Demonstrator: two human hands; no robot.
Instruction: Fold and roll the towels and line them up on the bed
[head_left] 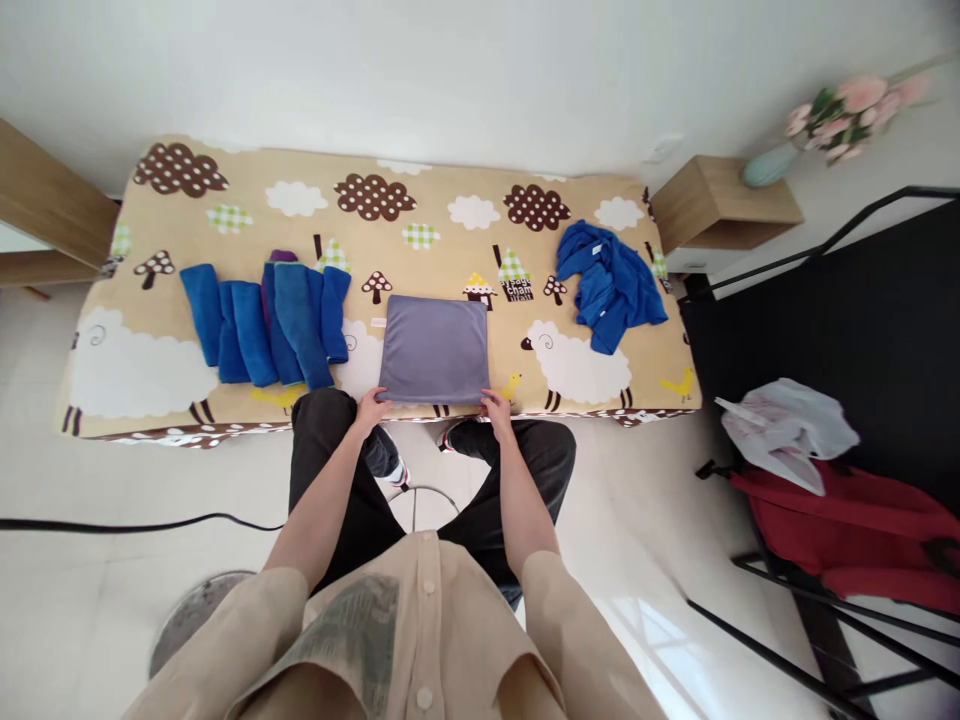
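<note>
A grey folded cloth [433, 348] lies flat at the near edge of a table covered with a tan sheep-and-cloud print [450, 215]. My left hand [370, 408] grips the cloth's near left corner. At the near right corner my right hand [496, 407] pinches the same cloth. A row of rolled blue towels [266, 320] lies to the left of the cloth. A heap of loose blue cloths [609, 282] sits at the right end of the table.
I sit on a stool with my knees against the table's front. A wooden shelf [712, 205] with a vase of pink flowers [832, 125] stands at the right. A black rack [840, 420] holds a white plastic bag [784, 425] and a red bag [855, 535]. A black cable [135, 524] crosses the floor at the left.
</note>
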